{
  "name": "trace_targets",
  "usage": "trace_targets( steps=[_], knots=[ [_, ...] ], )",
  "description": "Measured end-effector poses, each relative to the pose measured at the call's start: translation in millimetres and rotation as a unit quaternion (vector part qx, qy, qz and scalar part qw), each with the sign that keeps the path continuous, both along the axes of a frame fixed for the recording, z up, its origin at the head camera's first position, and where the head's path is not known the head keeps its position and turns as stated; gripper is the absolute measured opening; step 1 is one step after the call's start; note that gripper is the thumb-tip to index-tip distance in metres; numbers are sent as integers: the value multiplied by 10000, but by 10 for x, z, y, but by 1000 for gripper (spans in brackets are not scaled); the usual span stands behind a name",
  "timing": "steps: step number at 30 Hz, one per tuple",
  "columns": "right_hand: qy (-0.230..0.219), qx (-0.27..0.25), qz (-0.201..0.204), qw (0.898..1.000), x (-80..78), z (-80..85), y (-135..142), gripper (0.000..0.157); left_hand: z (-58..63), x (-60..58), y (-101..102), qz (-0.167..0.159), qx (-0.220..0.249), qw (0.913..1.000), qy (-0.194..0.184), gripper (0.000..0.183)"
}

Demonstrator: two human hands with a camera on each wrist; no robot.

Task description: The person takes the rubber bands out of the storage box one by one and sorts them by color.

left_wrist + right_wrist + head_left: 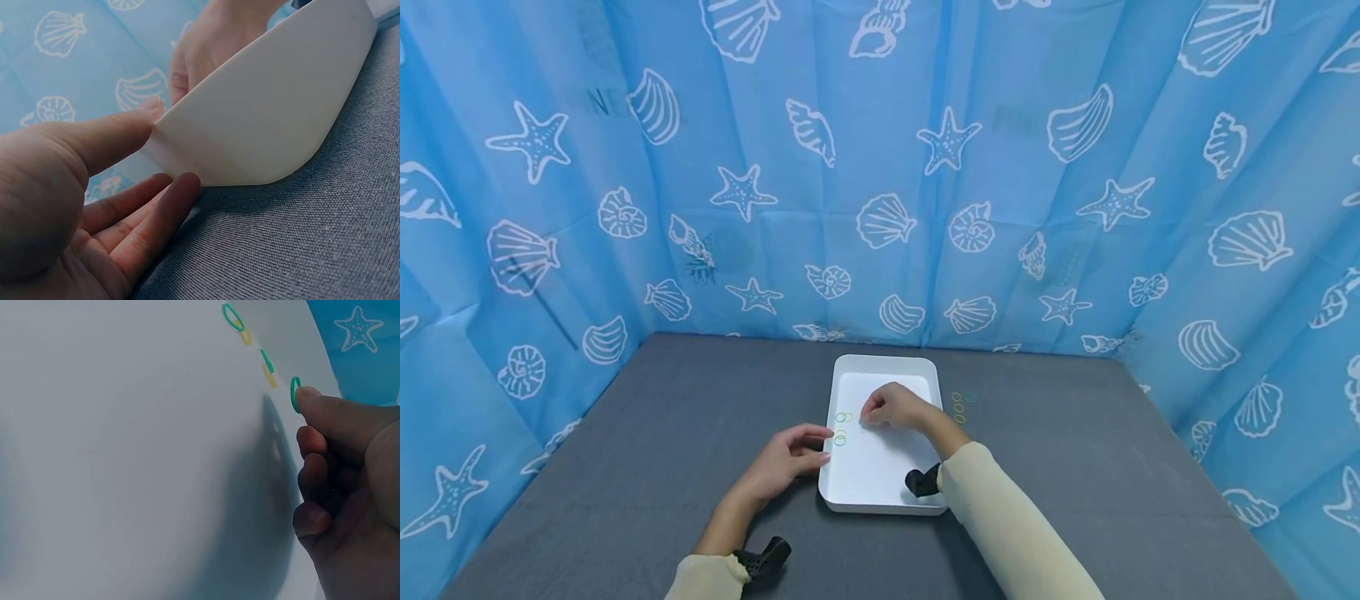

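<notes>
My right hand (893, 406) is over the white tray (880, 492), pinching a small green rubber band (295, 394) between thumb and index finger. Its other fingers curl toward the palm. Along the tray's left side lie green bands (839, 441) and yellow bands (848, 417), in two overlapping green-and-yellow pairs. At the tray's left wall, my left hand (782, 462) touches the outside with its fingertips. The left wrist view shows the thumb at the rim and the fairly straight fingers lower down against the wall.
On the grey cloth-covered table (715, 392), right of the tray, lie several yellow bands (958, 408) and a green band (969, 398). A blue curtain (820, 250) with white shells and starfish hangs behind and at both sides. Each wrist carries a black camera mount (765, 557).
</notes>
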State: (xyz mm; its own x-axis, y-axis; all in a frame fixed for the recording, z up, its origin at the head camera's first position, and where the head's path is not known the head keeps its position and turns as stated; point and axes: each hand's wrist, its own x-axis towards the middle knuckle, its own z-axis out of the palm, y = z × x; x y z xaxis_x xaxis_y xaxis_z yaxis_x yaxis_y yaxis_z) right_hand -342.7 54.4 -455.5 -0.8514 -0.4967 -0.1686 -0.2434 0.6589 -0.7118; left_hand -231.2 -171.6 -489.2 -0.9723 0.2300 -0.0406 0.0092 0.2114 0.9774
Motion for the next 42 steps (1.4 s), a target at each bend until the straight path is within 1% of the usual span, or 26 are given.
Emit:
trace_targets(
  steps=[8,14,17,22,24,31,33,37,42],
  knots=[
    [144,-97,-61,9998,-22,160,66,5,6,-2,-3,-35,39,10000,-27,38],
    [259,-220,-141,9993,-5,290,159,4,6,1,-1,-54,30,10000,1,39],
    [300,-243,-159,9991,-2,343,234,5,5,5,1,-61,45,10000,6,38],
    [418,-250,-148,9987,-42,401,410,6,8,20,2,-48,35,10000,28,39],
    [470,-274,-220,9983,-53,415,494,7,8,23,3,-58,34,10000,43,40],
    [844,-374,-561,9942,-58,427,786,10,-1,26,9,-76,47,9999,74,40],
    [874,-405,-695,9929,-61,410,851,10,1,28,9,-65,29,9999,96,39],
    [961,-460,-919,9901,-48,341,979,9,1,25,10,-47,6,10000,84,39],
    [1244,-657,-1097,9840,-11,223,1145,8,-6,19,13,-55,18,10000,75,39]
  ],
)
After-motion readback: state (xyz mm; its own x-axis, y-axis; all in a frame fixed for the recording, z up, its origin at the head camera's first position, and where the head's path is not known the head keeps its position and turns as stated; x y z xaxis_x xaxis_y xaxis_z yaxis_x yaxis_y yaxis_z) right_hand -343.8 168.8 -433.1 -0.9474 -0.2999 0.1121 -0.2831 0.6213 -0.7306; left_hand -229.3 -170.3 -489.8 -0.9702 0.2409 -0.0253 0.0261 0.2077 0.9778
